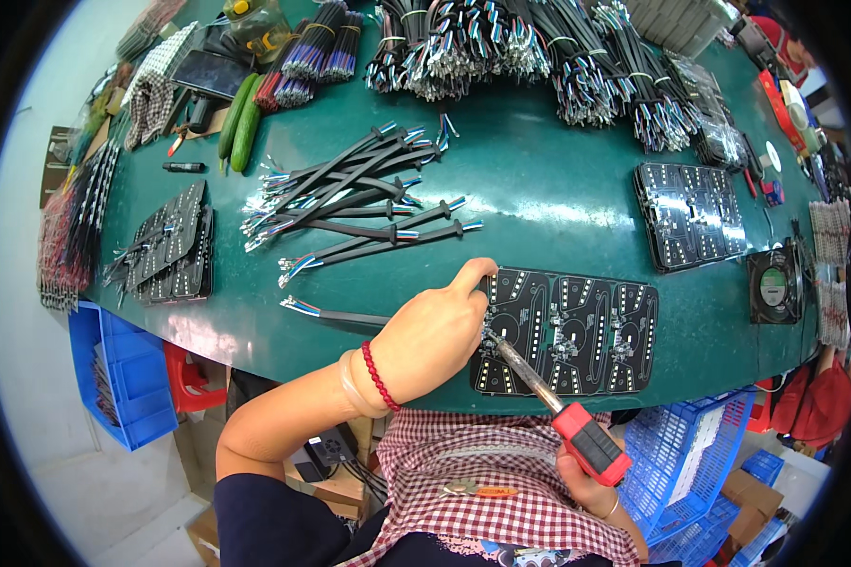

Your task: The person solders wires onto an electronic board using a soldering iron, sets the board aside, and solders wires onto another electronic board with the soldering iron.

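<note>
Left hand (435,335) presses circuit board (567,331); right hand (586,482) holds soldering iron (558,406).

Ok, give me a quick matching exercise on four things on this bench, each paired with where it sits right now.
Things:
1. soldering iron
2. cucumbers
3. small fan
4. blue crate

Places:
A. far left of the bench top
B. below the bench's left edge
C. in the right hand, tip on the black board panel
D. right end of the bench

Pairs: 1-C, 2-A, 3-D, 4-B
</note>
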Action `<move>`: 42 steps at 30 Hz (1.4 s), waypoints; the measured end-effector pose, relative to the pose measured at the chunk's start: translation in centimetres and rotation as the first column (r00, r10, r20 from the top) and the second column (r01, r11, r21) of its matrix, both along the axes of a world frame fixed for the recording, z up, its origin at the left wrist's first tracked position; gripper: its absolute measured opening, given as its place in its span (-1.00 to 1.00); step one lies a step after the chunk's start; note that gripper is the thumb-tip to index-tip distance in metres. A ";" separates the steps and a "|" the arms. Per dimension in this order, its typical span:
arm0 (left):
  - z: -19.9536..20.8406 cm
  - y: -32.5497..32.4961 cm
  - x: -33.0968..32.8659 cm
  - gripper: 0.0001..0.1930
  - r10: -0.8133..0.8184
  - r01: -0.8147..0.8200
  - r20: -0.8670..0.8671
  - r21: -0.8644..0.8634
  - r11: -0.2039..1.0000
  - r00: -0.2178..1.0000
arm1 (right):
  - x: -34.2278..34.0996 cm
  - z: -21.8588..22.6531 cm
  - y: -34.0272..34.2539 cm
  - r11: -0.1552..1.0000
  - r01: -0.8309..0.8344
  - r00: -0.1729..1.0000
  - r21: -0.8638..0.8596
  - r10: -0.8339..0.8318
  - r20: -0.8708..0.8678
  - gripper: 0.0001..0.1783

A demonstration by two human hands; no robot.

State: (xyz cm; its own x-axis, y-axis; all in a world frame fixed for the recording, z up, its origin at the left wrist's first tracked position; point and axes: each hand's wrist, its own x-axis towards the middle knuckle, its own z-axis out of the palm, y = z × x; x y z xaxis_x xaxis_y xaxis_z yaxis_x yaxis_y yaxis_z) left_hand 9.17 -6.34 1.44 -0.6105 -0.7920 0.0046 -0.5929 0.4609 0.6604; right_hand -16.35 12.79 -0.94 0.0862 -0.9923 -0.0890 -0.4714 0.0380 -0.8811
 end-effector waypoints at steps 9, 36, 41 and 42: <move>0.0 0.1 0.0 -0.87 0.001 -0.001 0.000 -0.015 1.000 1.000 | -1.0 -0.2 0.7 0.994 0.041 0.995 0.100 -0.050 0.089 -0.76; 0.6 1.3 0.8 -0.87 0.036 -0.037 0.009 0.046 0.998 0.999 | -2.8 0.3 1.0 0.942 0.142 0.846 0.305 -0.275 0.456 -0.80; 0.3 2.9 1.1 -0.70 0.095 -0.092 0.047 -0.070 0.993 0.994 | -3.2 -0.5 1.0 0.967 0.139 0.929 0.216 -0.203 0.309 -0.78; 0.2 3.1 1.0 -0.68 0.114 -0.104 0.060 -0.148 0.983 0.992 | -3.1 -0.4 0.8 0.967 0.137 0.930 0.214 -0.200 0.309 -0.78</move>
